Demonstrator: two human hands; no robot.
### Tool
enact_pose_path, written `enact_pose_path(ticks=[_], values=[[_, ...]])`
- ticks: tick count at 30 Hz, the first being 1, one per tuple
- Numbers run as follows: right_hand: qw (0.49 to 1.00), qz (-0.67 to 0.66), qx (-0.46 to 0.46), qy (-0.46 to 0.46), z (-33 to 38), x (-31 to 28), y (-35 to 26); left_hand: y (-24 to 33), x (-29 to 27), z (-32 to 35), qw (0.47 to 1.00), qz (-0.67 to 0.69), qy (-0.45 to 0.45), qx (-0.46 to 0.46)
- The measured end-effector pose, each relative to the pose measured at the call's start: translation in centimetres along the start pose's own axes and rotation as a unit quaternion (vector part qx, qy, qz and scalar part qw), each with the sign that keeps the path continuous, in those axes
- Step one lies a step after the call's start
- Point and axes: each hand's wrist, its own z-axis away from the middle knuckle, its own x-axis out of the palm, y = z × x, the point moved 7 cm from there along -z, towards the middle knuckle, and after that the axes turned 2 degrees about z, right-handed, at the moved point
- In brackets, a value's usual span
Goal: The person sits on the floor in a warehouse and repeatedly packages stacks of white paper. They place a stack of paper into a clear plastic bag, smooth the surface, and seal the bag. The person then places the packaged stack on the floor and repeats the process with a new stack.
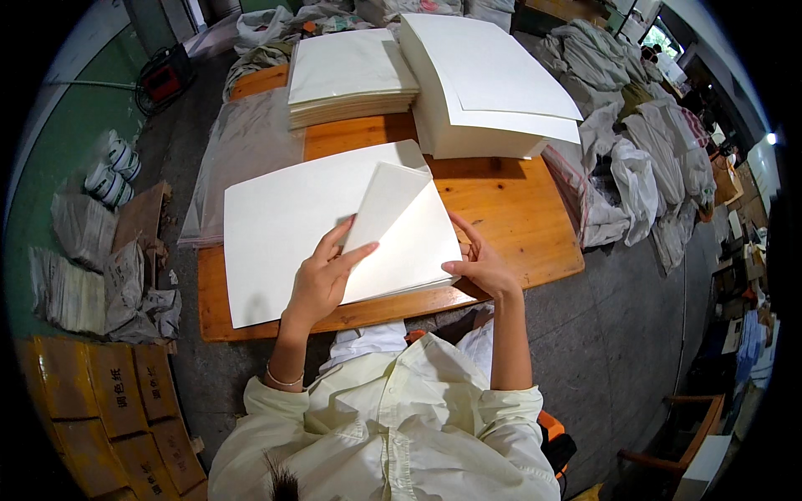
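Observation:
A broad sheet of white paper (292, 217) lies on the wooden table (526, 217) in front of me, with more sheet edges showing under its near right side. My left hand (320, 275) is closed, thumb and fingers pinching the lower end of a narrow white paper piece (387, 196) that slants across the sheet. Whether this piece is separate or a folded-over flap, I cannot tell. At the near right corner my right hand (489, 267) grips the sheets, its thumb on top; some of its fingers are partly hidden.
Toward the back stand a stack of white paper packs (351, 71) and a taller white paper pile (493, 75). Clear plastic bags (251, 142) hang over the table's left edge. Cartons (117, 401) sit on the floor at left, cloth sacks (643, 159) at right.

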Motion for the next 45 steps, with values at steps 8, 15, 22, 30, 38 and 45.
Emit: enact_pose_path(ticks=[8, 15, 22, 30, 38, 45], values=[[0.997, 0.047, 0.022, 0.064, -0.2, -0.2, 0.2, 1.7, 0.1, -0.4, 0.997, -0.019, -0.077, 0.006], [1.0, -0.001, 0.009, 0.01, 0.1, -0.1, 0.1, -0.2, -0.2, 0.2, 1.0, 0.007, -0.006, -0.014], [0.996, 0.052, 0.017, 0.067, -0.1, 0.0, 0.0, 1.7, 0.1, -0.5, 0.998, -0.015, -0.066, 0.004], [1.0, -0.002, 0.016, 0.002, 0.1, 0.2, -0.1, 0.1, -0.1, 0.1, 1.0, 0.004, -0.012, -0.005], [0.998, 0.029, 0.014, 0.048, -0.3, -0.4, 0.4, 0.5, 0.0, -0.1, 0.999, 0.025, -0.039, -0.024], [1.0, 0.013, 0.013, 0.02, 0.0, -0.1, 0.1, 0.7, 0.0, -0.1, 0.999, 0.0, -0.039, -0.004]])
